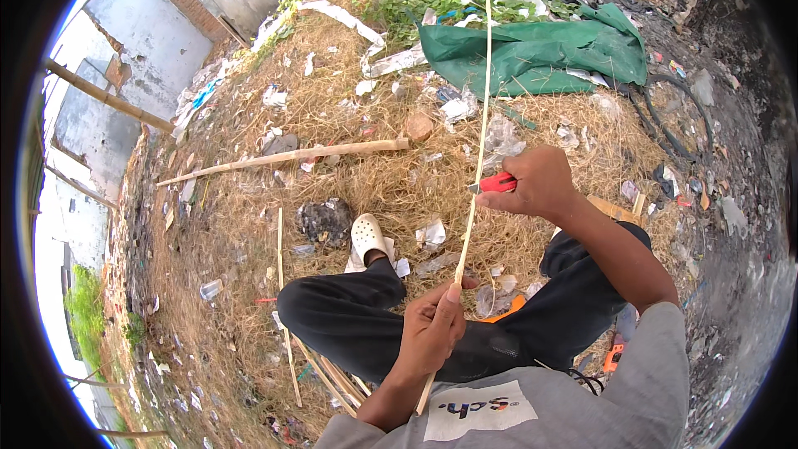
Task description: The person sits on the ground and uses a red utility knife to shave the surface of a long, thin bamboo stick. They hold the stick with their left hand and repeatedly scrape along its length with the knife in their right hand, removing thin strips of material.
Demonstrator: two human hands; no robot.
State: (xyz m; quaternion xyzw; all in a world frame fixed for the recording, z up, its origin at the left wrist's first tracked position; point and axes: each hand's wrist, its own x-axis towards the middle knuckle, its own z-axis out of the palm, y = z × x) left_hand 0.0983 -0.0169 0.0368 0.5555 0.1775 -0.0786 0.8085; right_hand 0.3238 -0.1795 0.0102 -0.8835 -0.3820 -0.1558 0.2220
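A long, thin bamboo strip [484, 116] runs from my lap away toward the green tarp. My left hand [432, 324] is closed around its near part, thumb lying along the top. Farther up, my right hand [536, 183] grips a red utility knife [499, 184]. The knife's tip meets the strip's right edge, and its blade is mostly too small to make out. Several more bamboo strips [287, 316] lie on the ground beside my left leg, some partly hidden under it.
A split bamboo pole [291, 156] lies across dry grass ahead on the left. Beyond stands a crumpled green tarp [540, 54], with a black hose [665, 120] to its right. A dark rock [326, 221] sits by my white clog [366, 235]. An orange tool [613, 357] lies near my right side.
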